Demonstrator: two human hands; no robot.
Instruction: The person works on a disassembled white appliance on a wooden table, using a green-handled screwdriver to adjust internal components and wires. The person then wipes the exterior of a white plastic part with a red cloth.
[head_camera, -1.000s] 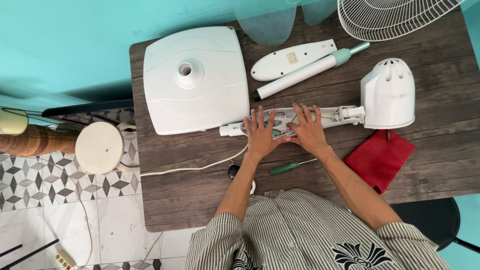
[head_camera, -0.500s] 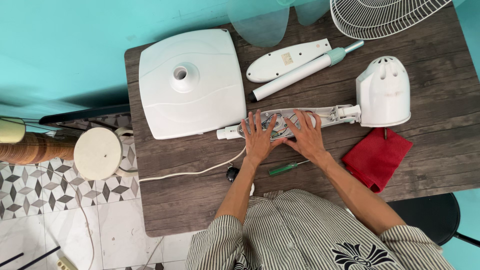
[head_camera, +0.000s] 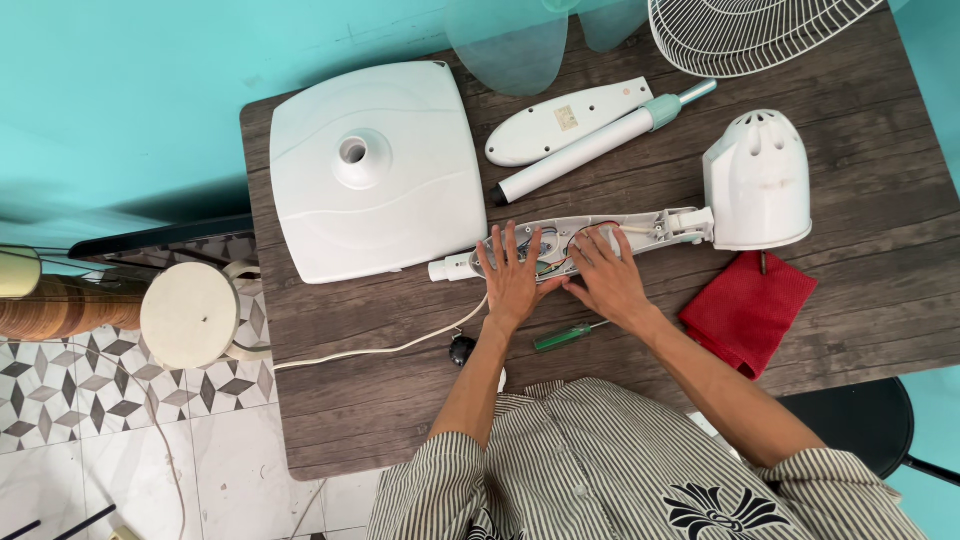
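Both hands, left hand and right hand, rest flat with fingers spread, gripping nothing, on the opened fan neck housing, wiring exposed; green screwdriver unused at 6 o'clock.

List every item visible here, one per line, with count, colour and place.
fan base: 1, white, table's left
open control housing: 1, white, wires showing, centre
motor cover: 1, white, right of housing
housing cover: 1, white, upper centre
pole: 1, white with teal collar, beside cover
fan grille: 1, white, top right
blade: 1, translucent teal, top
cloth: 1, red, right
screwdriver: 1, green handle, near edge
cord: 1, white, left
table: 1, dark wood
left hand: on housing
right hand: on housing
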